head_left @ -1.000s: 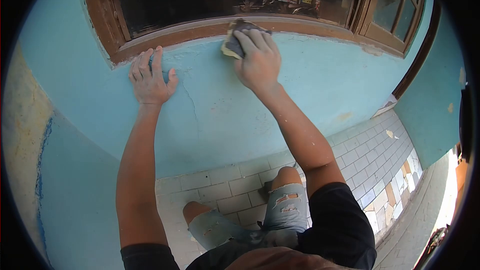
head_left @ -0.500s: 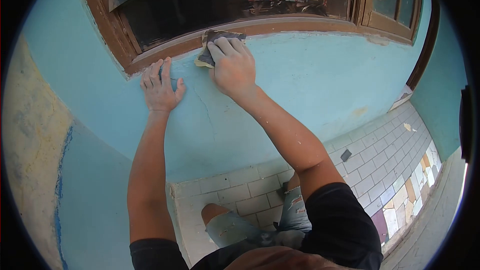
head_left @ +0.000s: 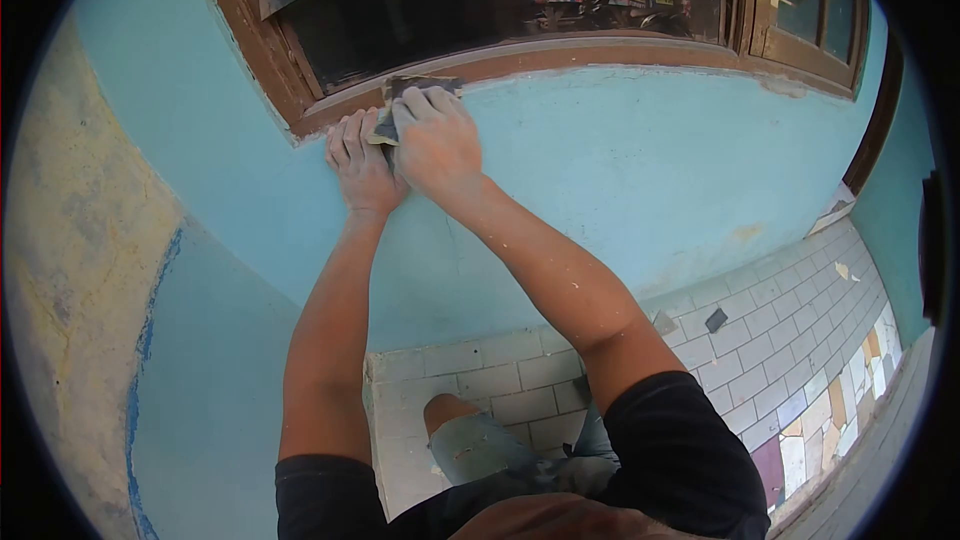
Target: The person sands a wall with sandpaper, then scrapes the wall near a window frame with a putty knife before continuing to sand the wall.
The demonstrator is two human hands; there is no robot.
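Just right hand [head_left: 438, 145] on dark sandpaper [head_left: 425, 90]

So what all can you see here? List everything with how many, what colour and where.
dark sheet: one, dark grey with pale edges, in the right hand
window frame: one, brown, top
large pane: one, dark, inside it
paned window: one, brown-framed, upper right
wall: one, light blue, centre
bare patch: one, yellowish, far left
floor tiles: many, grey, below
small flat piece: one, dark grey, on the tiles
mosaic pieces: many, mixed colours, lower right
shorts: one pair, faded blue, bottom
sleeves: two, black, bottom
hands: two, dusty, right gripping, left against the wall
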